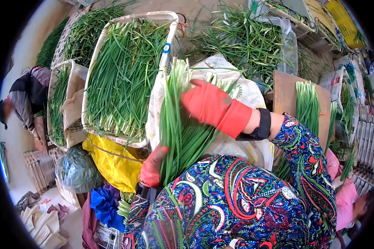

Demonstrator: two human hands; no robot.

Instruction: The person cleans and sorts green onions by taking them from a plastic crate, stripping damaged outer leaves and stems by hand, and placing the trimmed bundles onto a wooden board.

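A long bunch of green chives point(180, 133) lies before me, its pale stem ends pointing away. My right hand point(207, 103), in a red-orange glove, is closed on its upper part near the pale ends. Lower down, my left hand point(154, 166), gloved the same way, presses against the bunch's left side; the bunch hides part of its fingers. Beneath and beside the bunch is a white printed sheet point(253, 97), with more pale stems point(226, 84) just past my right hand. Left of the bunch stands a white basket point(96, 54) filled with chives point(126, 74).
Loose greens point(245, 45) lie at the back by a clear plastic bin point(289, 52). A brown board point(284, 93) at the right bears another bunch point(307, 103). A yellow bag point(114, 162) hangs below the basket. Other people point(29, 97) point(345, 199) are at both sides.
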